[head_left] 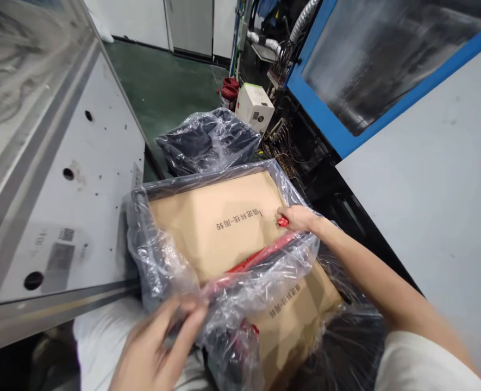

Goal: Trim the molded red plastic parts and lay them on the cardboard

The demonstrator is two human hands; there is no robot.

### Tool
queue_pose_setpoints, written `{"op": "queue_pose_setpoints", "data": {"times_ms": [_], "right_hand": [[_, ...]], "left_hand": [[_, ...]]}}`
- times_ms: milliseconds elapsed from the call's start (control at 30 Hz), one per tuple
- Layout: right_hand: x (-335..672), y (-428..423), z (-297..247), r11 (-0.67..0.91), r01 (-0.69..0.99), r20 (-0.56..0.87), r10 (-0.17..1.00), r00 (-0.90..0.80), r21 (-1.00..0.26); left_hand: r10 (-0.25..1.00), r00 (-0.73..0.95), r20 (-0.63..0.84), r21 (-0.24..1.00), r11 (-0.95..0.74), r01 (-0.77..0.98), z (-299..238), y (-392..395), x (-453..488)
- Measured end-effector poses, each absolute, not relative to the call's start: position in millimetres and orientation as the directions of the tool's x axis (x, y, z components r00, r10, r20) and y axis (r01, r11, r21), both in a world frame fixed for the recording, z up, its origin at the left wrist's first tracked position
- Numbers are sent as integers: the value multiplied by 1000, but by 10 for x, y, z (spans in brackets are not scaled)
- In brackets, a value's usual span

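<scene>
In the head view, an open crate (164, 187) lined with a clear plastic bag (158, 266) holds a brown cardboard sheet (207, 212) printed with dark characters. My right hand (299, 218) is closed at the sheet's right side, with a small shiny red piece (283, 221) poking out of the fist. A long red strip (256, 259) runs along the near wall, partly under the film; whether it joins the red piece, I cannot tell. My left hand (158, 342), slightly blurred, has thumb and fingers together on the bag's near left edge.
Nearer me, a second brown sheet (293, 320) lies lower among plastic film. Behind stands another dark bin (207, 138) with a plastic liner. A white box (254, 106) and red containers (229, 92) are beyond it. A grey metal panel (97, 163) flanks the left, a blue-framed machine (330, 125) the right.
</scene>
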State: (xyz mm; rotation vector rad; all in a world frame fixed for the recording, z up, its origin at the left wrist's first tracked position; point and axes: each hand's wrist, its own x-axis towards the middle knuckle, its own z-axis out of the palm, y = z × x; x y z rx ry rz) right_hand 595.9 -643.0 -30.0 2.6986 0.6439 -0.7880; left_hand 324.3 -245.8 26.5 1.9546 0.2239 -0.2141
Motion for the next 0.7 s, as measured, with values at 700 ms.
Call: {"op": "queue_pose_setpoints", "data": {"times_ms": [700], "right_hand": [[6009,-6681,-262,-885,465,-806,291,515,-22]], "left_hand": [[-695,676,-245,636,-641,-429,107,-3536,3416]]}}
